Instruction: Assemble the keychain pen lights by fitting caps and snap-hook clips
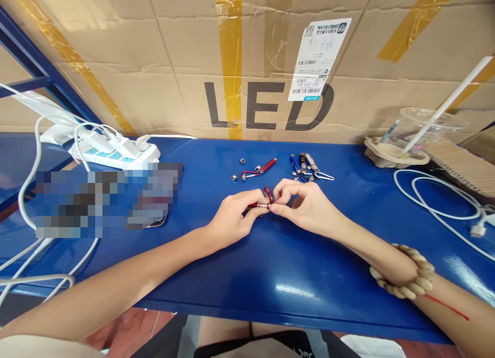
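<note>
My left hand [232,219] is closed round the body of a small red keychain flashlight [258,205] above the blue table [247,275]. My right hand [303,206] pinches the flashlight's silver end, where a red clip [267,194] sticks up. Both hands meet at the table's middle. Behind them lies another red flashlight [266,166] with its clip, beside small silver caps [243,162]. A few more keychain flashlights [303,164], blue and grey, lie to the right of it.
A white power strip [116,154] with plugs and white cables sits at the back left. A phone lies under a blurred patch [108,201]. A clear plastic cup [421,125] and a white cable [436,203] are at the right. A cardboard box [247,59] marked LED forms the back wall.
</note>
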A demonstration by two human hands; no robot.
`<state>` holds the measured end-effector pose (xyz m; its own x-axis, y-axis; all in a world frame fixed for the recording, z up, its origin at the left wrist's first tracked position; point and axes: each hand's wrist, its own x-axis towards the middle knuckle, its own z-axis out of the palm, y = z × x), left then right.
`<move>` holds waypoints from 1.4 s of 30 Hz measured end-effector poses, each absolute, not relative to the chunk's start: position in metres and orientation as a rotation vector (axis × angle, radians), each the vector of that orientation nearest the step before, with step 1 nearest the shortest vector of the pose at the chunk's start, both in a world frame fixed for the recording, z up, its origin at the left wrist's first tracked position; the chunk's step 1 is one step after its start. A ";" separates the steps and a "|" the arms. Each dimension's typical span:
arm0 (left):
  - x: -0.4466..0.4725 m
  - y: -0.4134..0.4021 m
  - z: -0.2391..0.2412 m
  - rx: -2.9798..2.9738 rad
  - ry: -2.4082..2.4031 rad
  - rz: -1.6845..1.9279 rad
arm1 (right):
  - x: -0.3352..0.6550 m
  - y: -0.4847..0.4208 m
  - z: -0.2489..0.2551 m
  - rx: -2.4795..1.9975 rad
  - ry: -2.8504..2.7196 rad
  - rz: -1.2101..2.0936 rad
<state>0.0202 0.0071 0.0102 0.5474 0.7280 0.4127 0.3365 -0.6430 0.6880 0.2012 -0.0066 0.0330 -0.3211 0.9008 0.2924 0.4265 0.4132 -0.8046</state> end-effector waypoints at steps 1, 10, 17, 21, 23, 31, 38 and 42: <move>0.020 0.007 0.010 2.257 0.867 0.964 | 0.200 -0.007 0.032 -1.152 -1.870 0.862; 0.021 0.004 0.009 2.246 0.933 0.999 | 0.193 -0.012 0.035 -1.414 -1.424 1.426; 0.023 0.005 0.015 2.092 1.008 0.923 | 0.197 -0.008 0.031 -1.370 -1.633 1.117; 0.025 0.005 0.019 2.036 1.015 0.914 | 0.200 -0.006 0.032 -1.278 -1.752 0.674; 0.025 0.004 0.020 2.004 1.013 0.918 | 0.204 -0.004 0.034 -1.209 -1.804 0.542; 0.024 0.005 0.020 2.086 0.988 0.905 | 0.212 -0.002 0.042 -1.103 -1.971 0.619; 0.023 0.005 0.018 2.149 0.977 0.902 | 0.211 0.000 0.041 -1.140 -1.906 0.850; 0.023 0.005 0.017 2.144 0.980 0.926 | 0.213 0.003 0.040 -1.175 -1.857 0.878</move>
<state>0.0231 0.0047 0.0170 0.4841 0.8052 0.3425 0.3870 -0.5481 0.7415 0.2127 0.0027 0.0401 -0.2921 0.9276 0.2330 0.4084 0.3413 -0.8466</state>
